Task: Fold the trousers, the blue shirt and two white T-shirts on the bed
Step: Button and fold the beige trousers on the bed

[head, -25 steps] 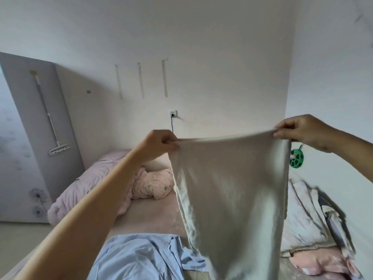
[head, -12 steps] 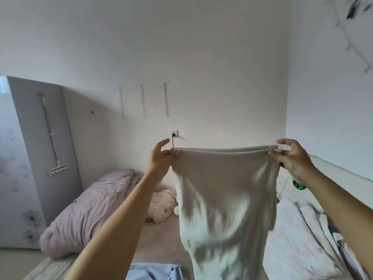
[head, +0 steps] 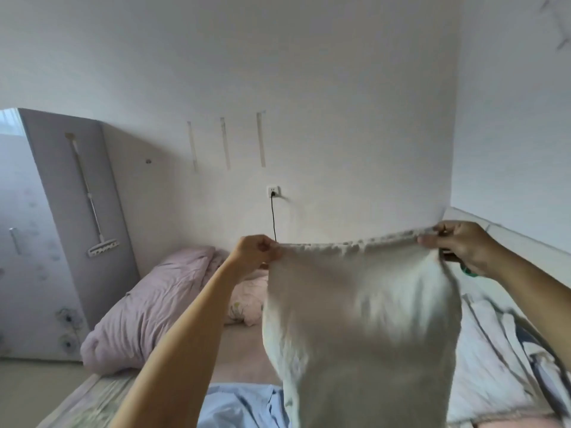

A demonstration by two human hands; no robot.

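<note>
A pale grey-white pair of trousers [head: 361, 329] hangs in the air in front of me, stretched wide by its waistband. My left hand [head: 255, 253] pinches the waistband's left end and my right hand [head: 457, 245] pinches its right end. The cloth drops out of view at the bottom edge and is blurred. Below it on the bed lies the crumpled blue shirt [head: 241, 406]. White garments [head: 494, 359] lie heaped on the bed's right side, partly hidden by the trousers and my right arm.
A pink quilt [head: 148, 307] and a pink pillow [head: 247, 301] lie at the head of the bed. A grey wardrobe [head: 61, 236] stands at the left. A black cable hangs from a wall socket [head: 273, 191]. A white wall runs along the right.
My hands have lowered a little with the trousers and the waistband is pulled wider and tauter. The view has tipped down slightly, showing more of the blue shirt than half a second ago.
</note>
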